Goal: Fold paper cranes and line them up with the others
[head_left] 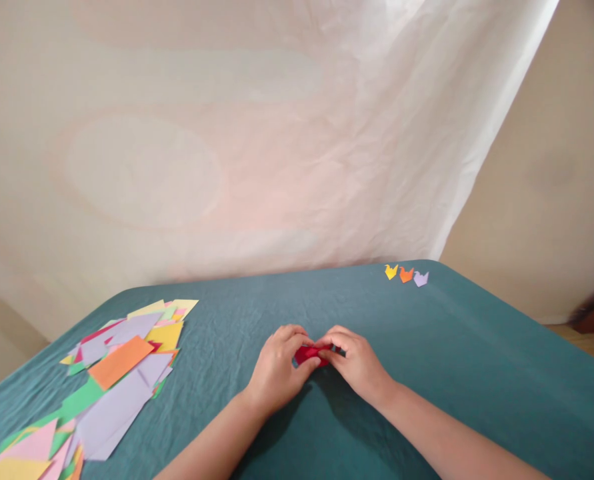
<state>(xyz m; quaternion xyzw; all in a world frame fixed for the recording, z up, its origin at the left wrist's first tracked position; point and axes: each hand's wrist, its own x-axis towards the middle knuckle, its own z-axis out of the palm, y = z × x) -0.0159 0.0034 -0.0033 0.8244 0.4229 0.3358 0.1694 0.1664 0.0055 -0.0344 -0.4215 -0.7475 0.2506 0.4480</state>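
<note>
A small folded piece of red paper (307,354) is held between both hands just above the middle of the table. My left hand (280,365) pinches its left side, thumb in front and fingers behind. From the other side my right hand (359,363) grips it between thumb and fingertips. The fingertips of both hands come close together over the paper and cover much of it, so its exact folded shape is hidden.
Loose coloured paper sheets (119,393) lie in an overlapping pile at the left. Three folded paper birds, yellow (391,272), orange (406,275) and purple (421,279), stand in a row near the far right edge. A green cloth covers the table (477,353); a pale sheet (257,167) hangs behind.
</note>
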